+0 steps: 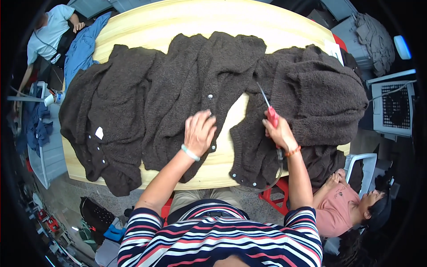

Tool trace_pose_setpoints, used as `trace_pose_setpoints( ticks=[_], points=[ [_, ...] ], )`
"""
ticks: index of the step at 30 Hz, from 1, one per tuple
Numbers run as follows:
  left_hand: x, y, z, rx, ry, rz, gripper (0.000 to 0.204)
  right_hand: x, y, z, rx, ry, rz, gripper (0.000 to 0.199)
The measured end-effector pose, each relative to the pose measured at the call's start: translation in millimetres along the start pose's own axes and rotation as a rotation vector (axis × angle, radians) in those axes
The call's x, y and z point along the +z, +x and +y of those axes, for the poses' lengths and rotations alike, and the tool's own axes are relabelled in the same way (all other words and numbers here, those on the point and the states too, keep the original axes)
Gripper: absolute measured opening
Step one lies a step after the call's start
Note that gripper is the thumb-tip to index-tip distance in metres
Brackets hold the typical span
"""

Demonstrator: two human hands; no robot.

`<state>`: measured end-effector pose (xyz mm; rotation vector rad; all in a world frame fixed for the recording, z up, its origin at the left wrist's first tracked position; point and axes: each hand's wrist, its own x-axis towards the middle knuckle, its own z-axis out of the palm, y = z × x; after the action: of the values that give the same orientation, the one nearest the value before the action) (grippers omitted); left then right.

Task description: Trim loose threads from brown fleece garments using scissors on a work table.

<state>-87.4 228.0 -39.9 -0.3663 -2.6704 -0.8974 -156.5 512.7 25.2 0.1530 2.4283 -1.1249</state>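
Risking a snag: right hand (pixel 278 130) grips red-handled hose tool (pixel 272 116), metal tip (pixel 264 95) at brown knit (pixel 318 89) right of table's (pixel 142 26) centre.
Left hand (pixel 199 134), apart, rests loosely open on buttoned cardigan (pixel 180 89) mid-table; hose (pixel 280 170) might catch at table's near edge, jerking tip.

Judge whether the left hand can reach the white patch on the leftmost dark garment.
Likely yes: the left hand rests on nearby dark knitwear, and nothing seems to cover or block the white patch.

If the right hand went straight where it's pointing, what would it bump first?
The red-handled tool in the right hand would probably meet the dark brown knit fabric first, metal tip leading; depth is unclear, so it may be touching.
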Motion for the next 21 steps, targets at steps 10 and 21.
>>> trace_pose_setpoints(
  ticks=[10,21],
  points=[
    [59.4,39.9,-62.8,-0.020,0.130,-0.122,0.068,47.4,-80.5,-45.8,-0.101,-0.313,-0.172,0.039],
    [65.3,33.1,-66.2,-0.005,0.142,-0.122,0.062,72.4,-30.7,-57.7,-0.209,-0.464,-0.096,0.030]
  ],
)
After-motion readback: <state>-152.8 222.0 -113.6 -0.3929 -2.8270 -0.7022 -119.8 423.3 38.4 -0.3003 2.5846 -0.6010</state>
